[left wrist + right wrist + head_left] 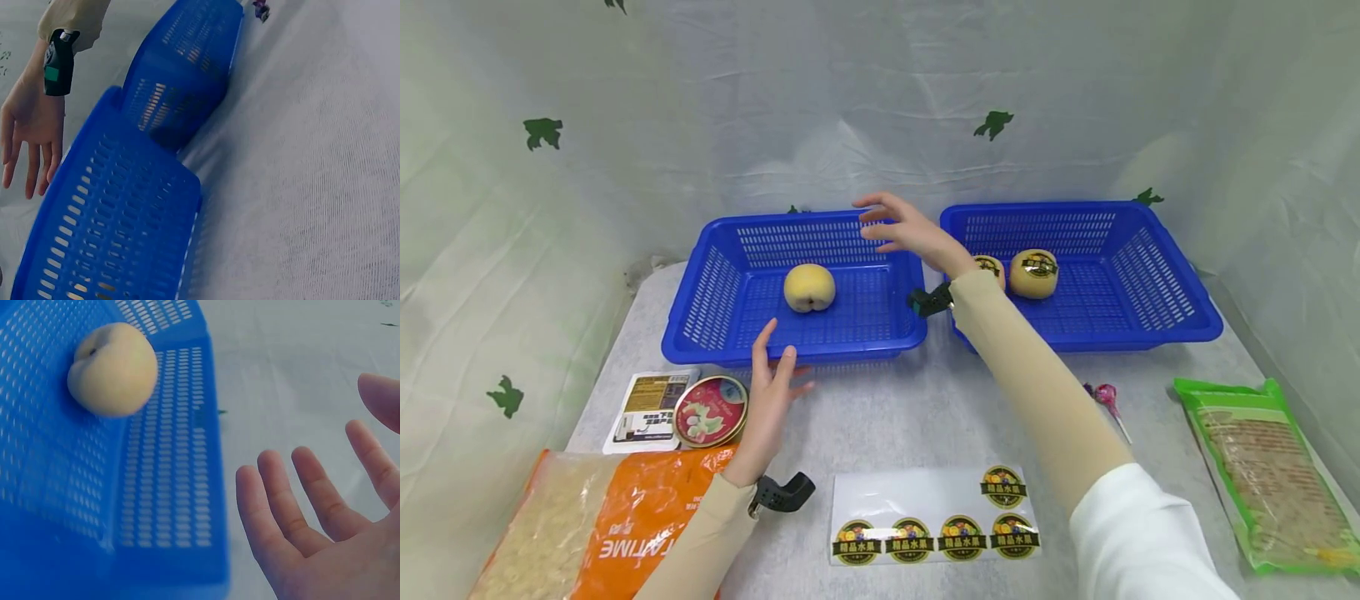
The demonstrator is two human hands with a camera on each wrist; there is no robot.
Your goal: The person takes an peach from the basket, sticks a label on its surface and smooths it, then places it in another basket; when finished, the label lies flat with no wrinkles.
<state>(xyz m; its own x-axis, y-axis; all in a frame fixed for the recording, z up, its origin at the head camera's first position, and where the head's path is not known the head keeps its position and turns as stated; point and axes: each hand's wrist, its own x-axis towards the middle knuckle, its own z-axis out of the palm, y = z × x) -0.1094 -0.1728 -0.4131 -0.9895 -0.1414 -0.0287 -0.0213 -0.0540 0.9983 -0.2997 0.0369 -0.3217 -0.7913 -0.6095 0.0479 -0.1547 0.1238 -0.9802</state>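
Note:
One pale yellow peach (809, 288) lies in the left blue basket (797, 348); the right wrist view shows the same peach (119, 369) near the basket's side wall. Above that basket's right end hovers my right hand (913, 232), fingers spread and holding nothing. Just in front of the basket's front rim is my left hand (769, 408), its fingers loosely apart and nothing in them. In the right blue basket (1120, 337) sit two peaches, one labelled peach (1033, 275) in plain sight and another labelled peach (991, 268) partly behind my right wrist.
A sheet of round fruit stickers (910, 493) lies at the front centre. At left are a red round tin (711, 412), a white card-like pack (647, 412) and an orange bag (647, 508). A lollipop (1107, 395) and a green-edged packet (1270, 467) lie at right.

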